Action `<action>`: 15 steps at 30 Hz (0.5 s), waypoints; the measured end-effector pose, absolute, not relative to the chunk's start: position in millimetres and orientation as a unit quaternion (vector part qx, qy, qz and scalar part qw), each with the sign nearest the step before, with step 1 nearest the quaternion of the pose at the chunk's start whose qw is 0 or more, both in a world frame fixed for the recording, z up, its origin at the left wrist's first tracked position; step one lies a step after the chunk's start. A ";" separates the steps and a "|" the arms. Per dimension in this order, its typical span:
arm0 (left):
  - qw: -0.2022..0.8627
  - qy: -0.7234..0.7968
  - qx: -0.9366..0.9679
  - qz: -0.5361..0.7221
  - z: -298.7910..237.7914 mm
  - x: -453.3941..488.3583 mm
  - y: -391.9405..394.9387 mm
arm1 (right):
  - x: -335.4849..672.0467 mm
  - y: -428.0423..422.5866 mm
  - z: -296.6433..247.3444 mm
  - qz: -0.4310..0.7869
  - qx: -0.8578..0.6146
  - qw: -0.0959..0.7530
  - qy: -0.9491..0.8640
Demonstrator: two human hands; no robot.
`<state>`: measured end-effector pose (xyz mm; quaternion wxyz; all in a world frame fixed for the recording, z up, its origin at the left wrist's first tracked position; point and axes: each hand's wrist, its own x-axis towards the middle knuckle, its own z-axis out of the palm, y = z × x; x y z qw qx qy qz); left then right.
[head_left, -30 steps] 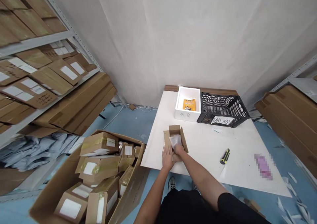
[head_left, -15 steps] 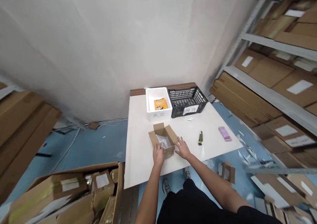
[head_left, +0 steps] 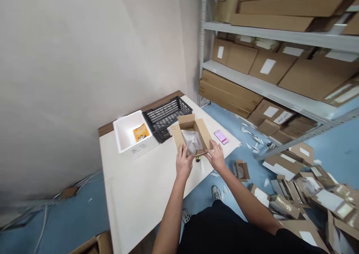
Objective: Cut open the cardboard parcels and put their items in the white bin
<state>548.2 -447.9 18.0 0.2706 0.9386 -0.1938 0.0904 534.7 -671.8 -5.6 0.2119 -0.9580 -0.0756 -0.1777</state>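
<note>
Between my two hands is a small open cardboard box (head_left: 176, 134) with its flaps raised, tilted toward me. Inside it lies a crumpled clear plastic bag (head_left: 192, 141); what the bag contains cannot be made out. My left hand (head_left: 183, 163) grips the box's near left corner. The near right corner is pinched in my right hand (head_left: 216, 156). Just under the box's near edge peeks a bit of the yellow-and-black box cutter (head_left: 198, 159); the rest of it is hidden.
On the white table (head_left: 126, 201) stand a white foam box (head_left: 146, 149) holding an orange packet (head_left: 141, 132) and a black plastic crate (head_left: 165, 117). A phone (head_left: 221, 137) lies near the right edge. Shelves of cartons (head_left: 269, 87) rise at right; discarded boxes (head_left: 297, 186) litter the blue floor.
My view has swung to the right. The cardboard box has come up off the table and moved right, over the box cutter, with both hands on it.
</note>
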 end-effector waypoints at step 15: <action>0.306 -0.483 0.821 -0.013 50.1 588.2 -810.7 | 438.6 -977.6 -33.7 -0.200 -0.929 0.148 0.273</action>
